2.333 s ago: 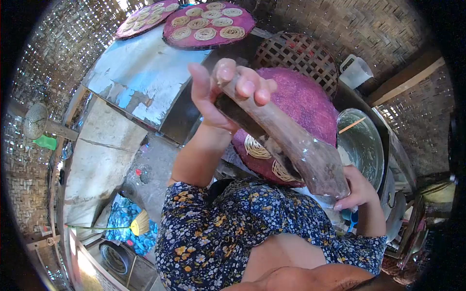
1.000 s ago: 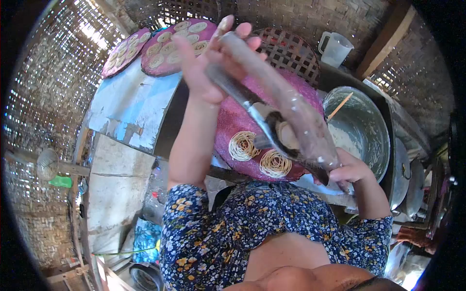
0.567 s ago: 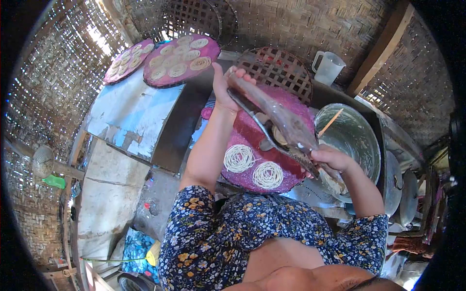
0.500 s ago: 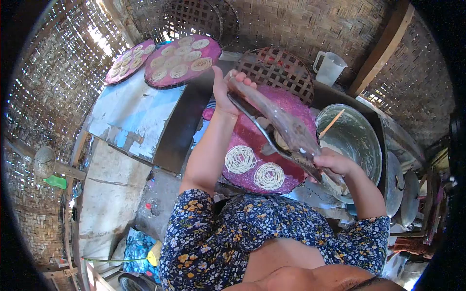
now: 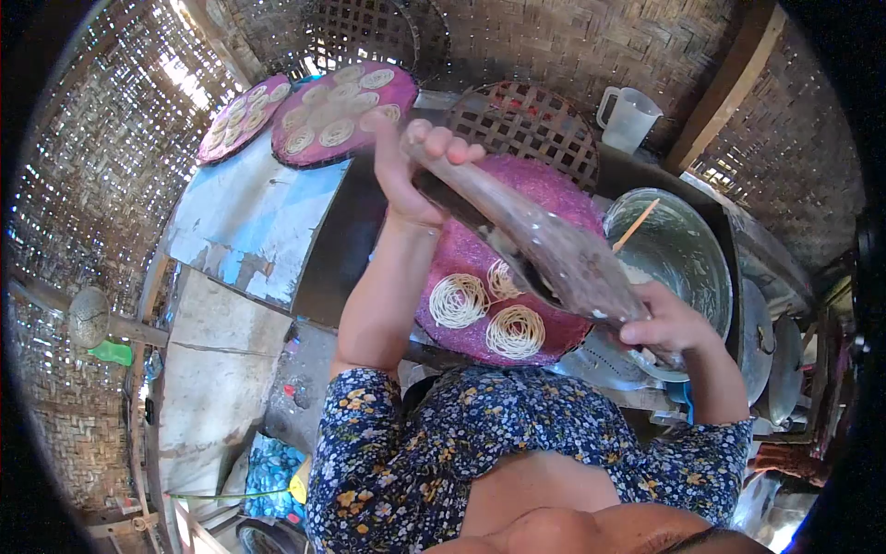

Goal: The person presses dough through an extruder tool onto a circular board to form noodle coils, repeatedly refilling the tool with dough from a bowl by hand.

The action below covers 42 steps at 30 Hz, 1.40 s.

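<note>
A long, weathered wooden press (image 5: 554, 242) of two paddle-like halves slants across the middle, held in the air. My left hand (image 5: 406, 175) is closed around its upper-left end, fingers curled over the top. My right hand (image 5: 672, 323) grips the lower-right end, thumb on top. Beneath the press lies a round tray (image 5: 452, 343) covered in purple mesh. Two coils of pale noodle strands show at its near side, a left coil (image 5: 459, 301) and a right coil (image 5: 515, 332). A third coil (image 5: 501, 279) is partly hidden by the press.
On the right stands a large metal basin (image 5: 692, 249) with pale batter or dough and a wooden stick (image 5: 637, 224). Behind are a woven basket (image 5: 526, 125) and a plastic jug (image 5: 630, 120). Purple trays (image 5: 401, 90) with several coils rest at the left, beside a worn board (image 5: 263, 217).
Both hands and the press have come up closer to the camera. My left hand has shifted left, my right hand a little right. More of the third coil shows.
</note>
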Tool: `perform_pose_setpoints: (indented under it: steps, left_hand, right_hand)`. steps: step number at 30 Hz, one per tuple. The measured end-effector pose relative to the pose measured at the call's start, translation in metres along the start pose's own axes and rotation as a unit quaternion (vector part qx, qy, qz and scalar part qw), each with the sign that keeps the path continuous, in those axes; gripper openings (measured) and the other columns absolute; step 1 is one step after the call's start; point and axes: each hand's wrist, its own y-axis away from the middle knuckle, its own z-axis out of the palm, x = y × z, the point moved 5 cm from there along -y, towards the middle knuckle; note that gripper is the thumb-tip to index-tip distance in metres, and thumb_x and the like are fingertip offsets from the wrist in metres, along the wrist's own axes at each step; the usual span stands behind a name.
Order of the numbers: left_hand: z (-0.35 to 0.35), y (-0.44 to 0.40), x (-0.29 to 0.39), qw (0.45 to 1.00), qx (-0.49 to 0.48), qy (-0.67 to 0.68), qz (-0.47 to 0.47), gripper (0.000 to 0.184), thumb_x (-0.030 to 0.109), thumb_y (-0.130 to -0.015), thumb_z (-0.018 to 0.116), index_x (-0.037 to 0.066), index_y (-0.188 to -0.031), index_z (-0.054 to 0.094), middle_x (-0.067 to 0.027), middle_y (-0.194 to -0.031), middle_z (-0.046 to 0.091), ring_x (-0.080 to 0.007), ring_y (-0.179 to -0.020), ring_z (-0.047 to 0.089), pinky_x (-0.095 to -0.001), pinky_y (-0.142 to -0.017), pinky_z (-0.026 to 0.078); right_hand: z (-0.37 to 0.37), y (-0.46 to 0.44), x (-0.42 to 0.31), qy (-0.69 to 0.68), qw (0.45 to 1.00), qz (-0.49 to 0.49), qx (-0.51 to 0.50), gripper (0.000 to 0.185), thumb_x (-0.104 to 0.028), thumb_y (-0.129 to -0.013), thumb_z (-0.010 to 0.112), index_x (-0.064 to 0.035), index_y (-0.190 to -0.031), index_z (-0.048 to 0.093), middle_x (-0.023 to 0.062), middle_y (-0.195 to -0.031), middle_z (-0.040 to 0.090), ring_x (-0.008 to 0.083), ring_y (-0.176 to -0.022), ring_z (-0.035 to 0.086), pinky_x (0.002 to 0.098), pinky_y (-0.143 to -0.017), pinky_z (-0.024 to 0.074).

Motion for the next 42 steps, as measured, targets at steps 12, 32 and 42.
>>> perform_pose_setpoints:
  steps: [12, 32, 42]
  left_hand:
    - [0.030, -0.007, 0.021, 0.997, -0.034, -0.063, 0.016, 0.041, 0.052, -0.085, 0.043, 0.018, -0.066, 0.055, 0.0030, -0.063, 0.059, -0.0129, -0.058, 0.052, -0.0350, -0.071, 0.035]
    - [-0.095, 0.063, -0.129, 0.833, 0.157, -0.343, -0.404, 0.052, 0.044, -0.091, 0.035, 0.002, -0.121, 0.042, -0.0130, -0.123, 0.047, -0.0238, -0.112, 0.045, -0.0361, -0.096, 0.035]
    - [-0.091, 0.072, -0.122, 0.731, 0.074, -0.459, -0.500, 0.042, 0.034, -0.093, 0.034, 0.007, -0.124, 0.044, -0.0106, -0.131, 0.040, -0.0243, -0.119, 0.038, -0.0367, -0.100, 0.027]
  right_hand:
    - [0.006, -0.006, -0.027, 0.024, 0.997, -0.055, 0.055, 0.061, -0.034, -0.064, 0.074, 0.0008, -0.110, 0.057, 0.0081, -0.090, 0.063, 0.0122, -0.082, 0.055, 0.0282, -0.075, 0.0434]
    - [-0.012, 0.016, 0.017, 0.055, 0.990, -0.035, 0.128, 0.068, -0.038, -0.061, 0.074, 0.0042, -0.111, 0.054, 0.0140, -0.088, 0.063, 0.0163, -0.081, 0.058, 0.0295, -0.076, 0.0444]
    - [-0.022, 0.013, 0.029, -0.013, 0.975, -0.086, 0.202, 0.067, -0.037, -0.063, 0.074, 0.0048, -0.111, 0.054, 0.0124, -0.090, 0.062, 0.0167, -0.083, 0.057, 0.0300, -0.077, 0.0444]
